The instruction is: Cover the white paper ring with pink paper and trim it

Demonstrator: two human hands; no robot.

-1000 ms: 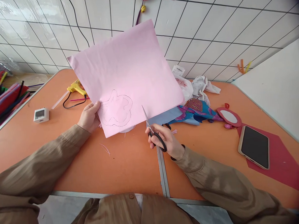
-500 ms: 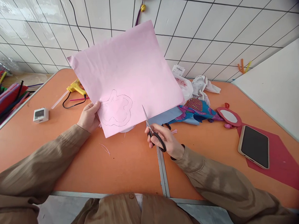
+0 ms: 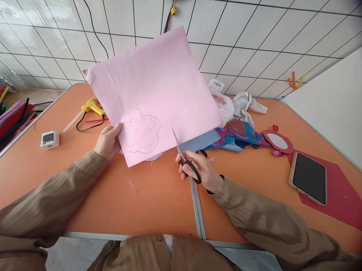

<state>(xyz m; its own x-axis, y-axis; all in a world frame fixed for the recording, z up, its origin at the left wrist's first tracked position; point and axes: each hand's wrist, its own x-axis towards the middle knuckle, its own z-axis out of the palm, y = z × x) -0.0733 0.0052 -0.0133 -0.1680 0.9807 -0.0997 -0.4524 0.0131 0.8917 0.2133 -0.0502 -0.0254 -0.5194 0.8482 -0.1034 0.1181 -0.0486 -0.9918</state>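
My left hand [image 3: 108,142] pinches the left edge of a large pink sheet [image 3: 160,84], thumb on top, and holds it tilted up above the table. Close to that thumb, the sheet bears a drawn outline [image 3: 141,131] of a rounded, lobed shape with a second line inside it. My right hand [image 3: 202,170] grips a pair of scissors [image 3: 188,167] with black handles. Their blades point up and overlap the sheet's lower edge, to the right of the drawing. I cannot tell whether the blades have the sheet between them.
On the orange table [image 3: 160,204] lie a yellow glue gun [image 3: 92,106], a small white box [image 3: 49,139], a blue patterned cloth [image 3: 237,133], a red-framed oval [image 3: 277,141] and a phone [image 3: 309,178] on red sheet material [image 3: 345,192]. Colourful craft pieces [image 3: 9,119] sit at far left. A tiled wall [image 3: 239,33] stands behind.
Almost nothing differs. The pink sheet's top edge has dipped very slightly, while both hands and the scissors stay in place.
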